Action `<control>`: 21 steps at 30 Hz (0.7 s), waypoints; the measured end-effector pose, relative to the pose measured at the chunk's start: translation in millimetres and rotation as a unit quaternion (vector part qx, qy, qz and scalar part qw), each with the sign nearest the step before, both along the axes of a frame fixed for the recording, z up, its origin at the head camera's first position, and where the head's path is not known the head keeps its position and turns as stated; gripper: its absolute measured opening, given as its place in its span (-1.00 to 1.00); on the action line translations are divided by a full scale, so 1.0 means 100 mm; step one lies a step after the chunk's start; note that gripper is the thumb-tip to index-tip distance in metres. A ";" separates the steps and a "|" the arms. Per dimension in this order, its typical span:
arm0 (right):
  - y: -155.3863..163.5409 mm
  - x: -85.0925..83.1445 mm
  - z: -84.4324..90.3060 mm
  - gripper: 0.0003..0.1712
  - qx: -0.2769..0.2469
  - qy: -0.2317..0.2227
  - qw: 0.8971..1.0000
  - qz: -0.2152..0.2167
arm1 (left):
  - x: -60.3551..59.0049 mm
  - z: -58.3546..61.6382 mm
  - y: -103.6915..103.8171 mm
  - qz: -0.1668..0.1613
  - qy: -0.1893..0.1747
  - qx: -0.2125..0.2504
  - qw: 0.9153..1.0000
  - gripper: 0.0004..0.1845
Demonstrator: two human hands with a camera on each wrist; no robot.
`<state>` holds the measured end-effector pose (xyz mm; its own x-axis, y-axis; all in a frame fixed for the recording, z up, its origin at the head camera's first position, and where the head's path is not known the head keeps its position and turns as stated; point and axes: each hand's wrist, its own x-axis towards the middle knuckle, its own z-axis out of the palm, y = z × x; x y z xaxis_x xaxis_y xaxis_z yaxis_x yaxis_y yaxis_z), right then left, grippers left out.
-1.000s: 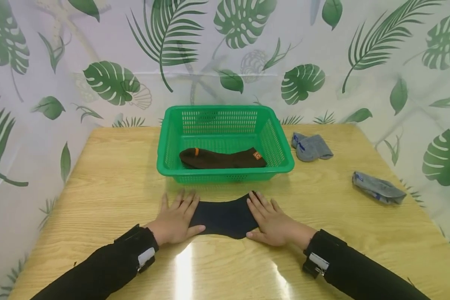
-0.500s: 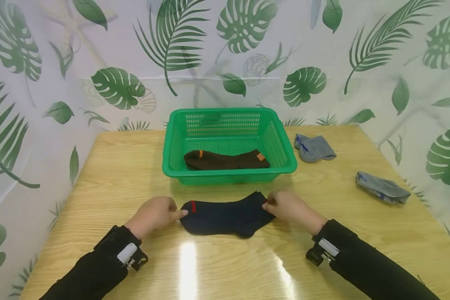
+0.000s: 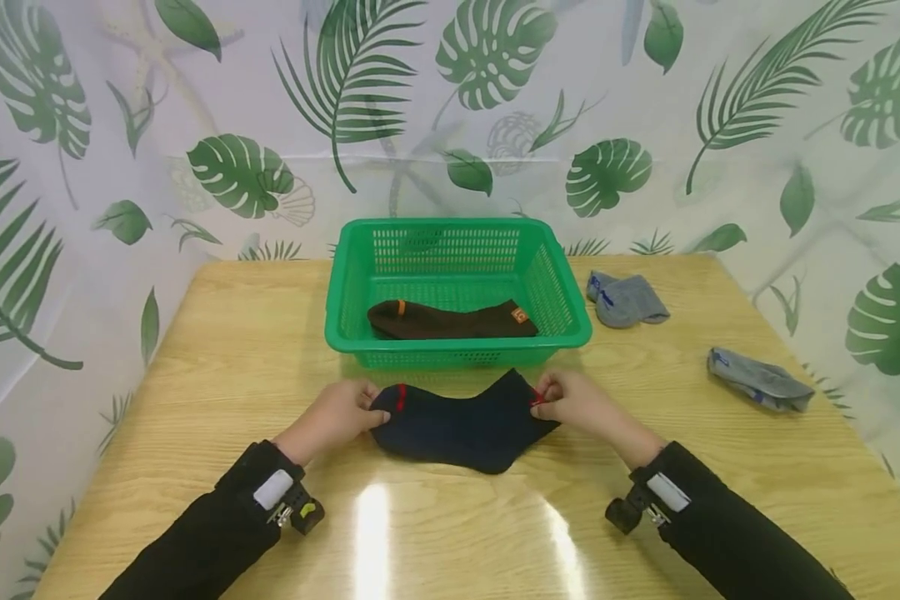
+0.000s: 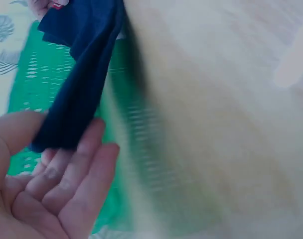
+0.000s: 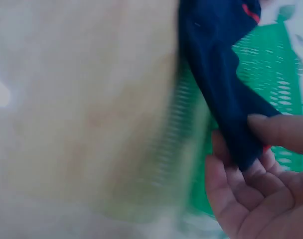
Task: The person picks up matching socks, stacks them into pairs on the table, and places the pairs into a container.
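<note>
a: where's your left hand (image 3: 339,414) right now?

b: you have it at the left end of the dark blue sock (image 3: 465,421), thumb and fingers pinched on the fabric by the small red mark. in the left wrist view, the cloth runs between your thumb and the other fingers.

a: and your right hand (image 3: 574,402)?

b: you're pinching the other end of the sock with it, at a second red mark. the right wrist view shows your thumb on top of the cloth and your fingers curled under it.

a: where does the sock sit?

b: it stretches between your two hands, just in front of the green basket (image 3: 345,287), over the wooden table (image 3: 232,333). its middle sags toward the tabletop; whether it touches there, you can't tell from these views.

a: what else is around you?

b: a brown sock (image 3: 450,320) lies flat inside the basket. two grey socks lie on the table to your right, one (image 3: 626,299) beside the basket, the other (image 3: 757,380) nearer the table's right edge.
</note>
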<state>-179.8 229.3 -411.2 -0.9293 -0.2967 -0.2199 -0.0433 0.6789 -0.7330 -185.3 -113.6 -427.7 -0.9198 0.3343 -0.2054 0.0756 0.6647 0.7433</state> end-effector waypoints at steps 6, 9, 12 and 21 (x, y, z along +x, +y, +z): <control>0.19 0.05 0.50 -0.55 -0.025 0.017 0.998 0.048 | -0.03 0.39 -0.06 -0.018 -0.065 0.123 0.990 -0.59; 0.23 0.04 0.77 -0.44 -0.017 0.043 0.998 0.043 | -0.09 0.65 -0.14 -0.017 -0.070 0.138 0.988 -0.54; 0.22 -0.07 1.00 -0.39 -0.018 0.052 0.998 0.013 | -0.23 0.88 -0.17 0.010 -0.052 0.132 0.990 -0.52; -0.10 -0.83 0.97 -0.37 -0.078 -0.018 0.991 -0.108 | -0.88 0.96 0.08 0.149 -0.010 0.139 0.979 -0.49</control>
